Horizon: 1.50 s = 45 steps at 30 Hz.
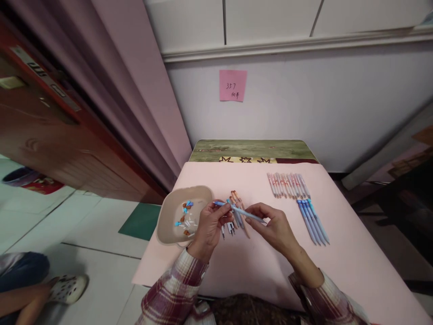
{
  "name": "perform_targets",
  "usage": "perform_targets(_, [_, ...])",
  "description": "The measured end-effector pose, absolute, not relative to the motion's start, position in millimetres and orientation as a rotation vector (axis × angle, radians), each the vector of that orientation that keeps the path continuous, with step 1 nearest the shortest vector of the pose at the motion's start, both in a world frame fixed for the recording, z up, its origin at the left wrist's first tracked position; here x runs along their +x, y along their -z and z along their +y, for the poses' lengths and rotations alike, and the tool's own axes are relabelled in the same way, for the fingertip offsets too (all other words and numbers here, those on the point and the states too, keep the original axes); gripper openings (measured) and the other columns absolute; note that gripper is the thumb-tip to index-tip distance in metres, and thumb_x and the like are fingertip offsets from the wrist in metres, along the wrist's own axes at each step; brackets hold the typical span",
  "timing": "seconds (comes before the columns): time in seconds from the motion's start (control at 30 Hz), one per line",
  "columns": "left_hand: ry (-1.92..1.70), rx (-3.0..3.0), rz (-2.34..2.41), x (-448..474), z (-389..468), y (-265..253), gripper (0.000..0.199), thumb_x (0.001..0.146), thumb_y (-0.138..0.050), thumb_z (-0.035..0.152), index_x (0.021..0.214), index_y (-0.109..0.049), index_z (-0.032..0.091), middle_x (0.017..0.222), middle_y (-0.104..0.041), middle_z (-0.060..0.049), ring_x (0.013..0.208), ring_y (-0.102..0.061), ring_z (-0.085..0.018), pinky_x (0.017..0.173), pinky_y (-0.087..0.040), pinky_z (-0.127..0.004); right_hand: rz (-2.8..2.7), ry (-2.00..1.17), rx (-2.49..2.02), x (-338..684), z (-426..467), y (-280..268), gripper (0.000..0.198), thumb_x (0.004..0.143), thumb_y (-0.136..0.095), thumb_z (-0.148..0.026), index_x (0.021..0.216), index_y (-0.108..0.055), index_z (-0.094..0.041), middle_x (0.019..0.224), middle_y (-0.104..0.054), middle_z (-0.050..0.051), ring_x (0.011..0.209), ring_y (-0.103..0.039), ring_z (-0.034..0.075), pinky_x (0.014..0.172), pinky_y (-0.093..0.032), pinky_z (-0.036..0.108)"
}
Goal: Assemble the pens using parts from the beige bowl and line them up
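Between my two hands is a blue pen [248,214] with a pale, clear barrel, held slanting over the table. My left hand [211,224] is closed on its darker blue end, and my right hand [274,225] pinches the barrel nearer the other end. Beneath and behind them lies a loose group of pen parts [236,197], some orange-brown and some white with dark tips, partly hidden by the hands. To the left, a beige basin [164,225] contains small blue and brown pieces [186,209] and short white pieces [190,222].
On the right of the pink-covered table [257,271] lie a row of pens with pink and red markings [287,184] and several blue pens [311,222]. A pink note [233,85] is on the wall. Another person's shoe [69,289] shows at lower left.
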<state>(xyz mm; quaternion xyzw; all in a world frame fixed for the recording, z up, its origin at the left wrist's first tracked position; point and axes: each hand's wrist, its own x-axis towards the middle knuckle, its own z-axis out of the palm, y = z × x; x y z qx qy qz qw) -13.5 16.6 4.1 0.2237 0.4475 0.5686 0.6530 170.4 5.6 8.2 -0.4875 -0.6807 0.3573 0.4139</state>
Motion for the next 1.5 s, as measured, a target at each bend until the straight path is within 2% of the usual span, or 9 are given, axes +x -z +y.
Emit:
perform_targets(0.2, [-1.327, 0.283, 0.919, -1.4, 12.6, 1.3, 0.028, 0.057, -0.086, 0.021, 0.075, -0.066, 0.011, 0.064, -0.065, 0.002, 0.053, -0.058, -0.005, 0.05, -0.049, -0.014, -1.69, -0.684, -1.284, 159.5, -2.9, -1.9, 0.011, 0.08, -0.065, -0.026, 0.09, -0.068, -0.021, 0.082, -0.072, 0.002, 0.069, -0.064, 0.015, 0.066, -0.05, 0.025])
perform_targets(0.37, [-1.312, 0.288, 0.953, 5.7, 5.6, 4.0, 0.03, 0.064, -0.083, 0.032, 0.08, -0.069, 0.012, 0.07, -0.069, -0.002, 0.06, -0.064, -0.01, 0.052, -0.051, -0.018, -1.633, -0.539, -1.34, 154.1, -8.4, 2.9, 0.008, 0.082, -0.065, -0.028, 0.086, -0.064, -0.021, 0.077, -0.071, 0.001, 0.068, -0.066, 0.016, 0.065, -0.05, 0.025])
perform_targets(0.57, [-1.333, 0.353, 0.999, 7.8, 4.0, -1.0, 0.027, 0.065, -0.082, 0.028, 0.082, -0.068, 0.013, 0.079, -0.072, -0.004, 0.068, -0.068, -0.013, 0.059, -0.054, -0.021, -1.667, -0.384, -1.31, 152.9, -10.0, 7.9, 0.007, 0.084, -0.063, -0.027, 0.089, -0.064, -0.021, 0.081, -0.071, 0.003, 0.072, -0.066, 0.017, 0.068, -0.051, 0.027])
perform_targets(1.03, [-1.221, 0.437, 1.014, 6.8, 3.3, 1.6, 0.029, 0.066, -0.081, 0.031, 0.083, -0.068, 0.012, 0.08, -0.073, -0.006, 0.068, -0.069, -0.015, 0.057, -0.053, -0.021, -1.689, -0.346, -1.386, 155.4, -12.4, 6.8, 0.01, 0.086, -0.06, -0.03, 0.087, -0.065, -0.022, 0.08, -0.072, 0.004, 0.071, -0.067, 0.018, 0.066, -0.049, 0.028])
perform_targets(1.37, [-1.189, 0.45, 0.991, 8.9, 2.4, -0.2, 0.026, 0.068, -0.08, 0.028, 0.085, -0.068, 0.012, 0.084, -0.072, -0.006, 0.073, -0.068, -0.016, 0.054, -0.054, -0.021, -1.745, -0.304, -1.428, 158.0, -12.9, 8.3, 0.022, 0.09, -0.058, -0.038, 0.084, -0.07, -0.02, 0.075, -0.073, 0.004, 0.062, -0.066, 0.016, 0.059, -0.044, 0.025])
perform_targets(1.5, [-1.193, 0.462, 0.954, 11.4, 2.7, -0.8, 0.026, 0.069, -0.079, 0.027, 0.087, -0.069, 0.012, 0.091, -0.073, -0.007, 0.077, -0.069, -0.015, 0.062, -0.056, -0.022, -1.81, -0.341, -1.514, 160.9, -11.3, 10.7, 0.038, 0.094, -0.05, -0.045, 0.074, -0.072, -0.022, 0.062, -0.071, 0.003, 0.053, -0.065, 0.015, 0.05, -0.037, 0.023])
